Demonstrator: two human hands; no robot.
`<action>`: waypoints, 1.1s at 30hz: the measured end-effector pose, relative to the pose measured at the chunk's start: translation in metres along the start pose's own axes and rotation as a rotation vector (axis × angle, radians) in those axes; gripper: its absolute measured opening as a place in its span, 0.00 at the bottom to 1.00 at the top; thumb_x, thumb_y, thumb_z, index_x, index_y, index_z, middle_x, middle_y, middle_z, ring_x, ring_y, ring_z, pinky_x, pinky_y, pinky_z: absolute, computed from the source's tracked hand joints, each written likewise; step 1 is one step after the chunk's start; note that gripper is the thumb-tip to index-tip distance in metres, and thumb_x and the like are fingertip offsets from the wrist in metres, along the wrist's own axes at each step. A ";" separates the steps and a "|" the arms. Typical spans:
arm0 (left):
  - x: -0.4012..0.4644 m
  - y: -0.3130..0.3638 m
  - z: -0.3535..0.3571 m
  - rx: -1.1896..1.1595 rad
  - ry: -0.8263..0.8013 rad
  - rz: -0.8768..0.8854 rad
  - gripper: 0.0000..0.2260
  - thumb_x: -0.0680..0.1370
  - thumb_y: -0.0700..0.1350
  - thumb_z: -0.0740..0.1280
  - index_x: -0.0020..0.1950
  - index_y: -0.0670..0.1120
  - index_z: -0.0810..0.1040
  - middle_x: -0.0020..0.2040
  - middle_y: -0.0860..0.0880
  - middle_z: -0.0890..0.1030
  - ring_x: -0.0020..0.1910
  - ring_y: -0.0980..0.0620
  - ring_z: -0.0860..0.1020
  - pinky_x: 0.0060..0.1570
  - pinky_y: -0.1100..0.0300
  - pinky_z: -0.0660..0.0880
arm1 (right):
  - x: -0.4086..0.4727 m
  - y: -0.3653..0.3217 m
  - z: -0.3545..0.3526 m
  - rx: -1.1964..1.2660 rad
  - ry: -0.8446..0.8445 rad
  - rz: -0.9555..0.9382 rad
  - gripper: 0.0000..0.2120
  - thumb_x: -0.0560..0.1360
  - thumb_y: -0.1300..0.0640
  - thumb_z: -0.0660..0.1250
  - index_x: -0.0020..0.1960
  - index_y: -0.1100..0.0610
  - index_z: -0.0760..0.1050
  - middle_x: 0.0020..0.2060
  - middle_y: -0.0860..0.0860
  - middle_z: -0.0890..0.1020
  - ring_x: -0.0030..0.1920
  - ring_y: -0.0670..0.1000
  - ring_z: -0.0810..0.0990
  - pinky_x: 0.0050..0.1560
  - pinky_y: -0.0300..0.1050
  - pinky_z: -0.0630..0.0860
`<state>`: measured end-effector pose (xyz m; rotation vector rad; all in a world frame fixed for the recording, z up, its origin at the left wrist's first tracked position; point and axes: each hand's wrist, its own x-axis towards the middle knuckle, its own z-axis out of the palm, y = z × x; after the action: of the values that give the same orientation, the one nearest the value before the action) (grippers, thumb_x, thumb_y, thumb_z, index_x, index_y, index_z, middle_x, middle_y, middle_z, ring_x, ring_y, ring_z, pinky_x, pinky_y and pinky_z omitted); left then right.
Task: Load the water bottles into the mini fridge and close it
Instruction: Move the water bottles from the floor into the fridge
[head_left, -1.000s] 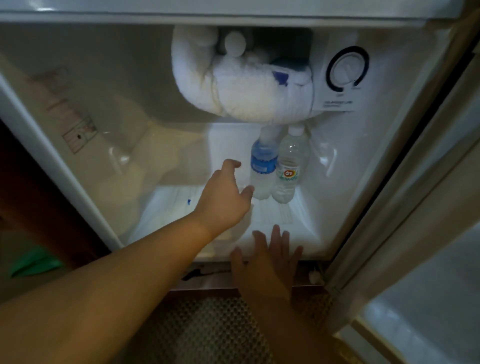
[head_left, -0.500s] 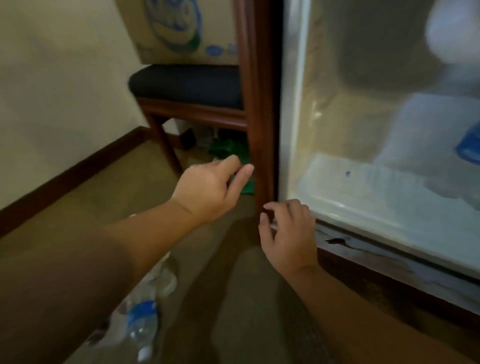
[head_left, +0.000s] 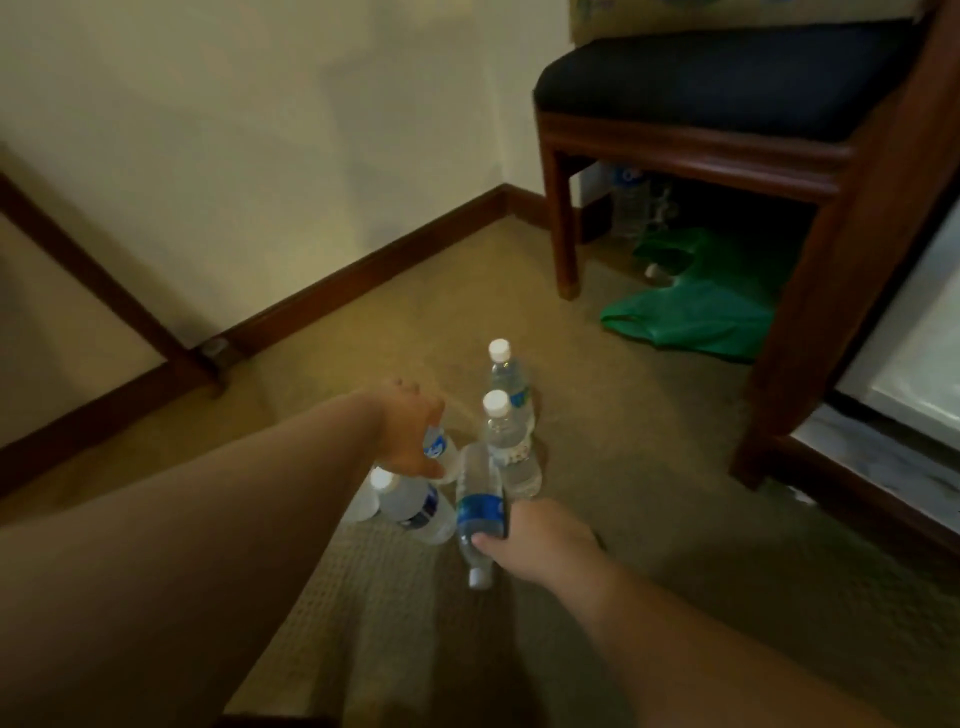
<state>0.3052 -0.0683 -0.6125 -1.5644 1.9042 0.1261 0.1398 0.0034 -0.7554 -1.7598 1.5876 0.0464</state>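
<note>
- A cluster of water bottles sits on the carpet, between the left hand and right hand.
- The chair stands behind, to the right.
- A plastic bag lies under it.
- The mini fridge is at far right.

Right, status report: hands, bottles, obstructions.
Left hand grips one bottle. Right hand grips blue-label bottle. Two upright bottles beside them on carpet. No obstruction seen.
</note>
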 end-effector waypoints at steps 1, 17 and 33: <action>-0.001 -0.003 0.006 -0.002 -0.027 -0.019 0.37 0.72 0.70 0.71 0.75 0.53 0.68 0.67 0.44 0.74 0.65 0.44 0.73 0.57 0.50 0.72 | 0.004 -0.007 0.011 0.026 -0.015 0.045 0.26 0.73 0.30 0.66 0.56 0.50 0.78 0.45 0.49 0.81 0.46 0.50 0.81 0.48 0.49 0.80; 0.002 -0.013 0.040 -0.119 -0.035 0.014 0.23 0.79 0.58 0.71 0.66 0.45 0.72 0.40 0.52 0.74 0.41 0.52 0.76 0.38 0.60 0.70 | 0.043 -0.029 0.051 0.133 -0.059 0.301 0.17 0.76 0.51 0.72 0.61 0.58 0.78 0.51 0.56 0.84 0.52 0.56 0.85 0.53 0.51 0.83; -0.075 0.030 -0.185 -0.364 0.020 0.073 0.14 0.74 0.49 0.78 0.50 0.41 0.80 0.31 0.47 0.83 0.26 0.52 0.76 0.31 0.60 0.74 | -0.109 -0.036 -0.231 -0.317 -0.208 -0.063 0.14 0.67 0.49 0.83 0.43 0.58 0.84 0.35 0.52 0.87 0.34 0.52 0.84 0.46 0.49 0.84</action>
<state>0.2044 -0.0828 -0.4379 -1.7315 2.0382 0.5155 0.0446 -0.0318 -0.5187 -1.9712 1.4304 0.4580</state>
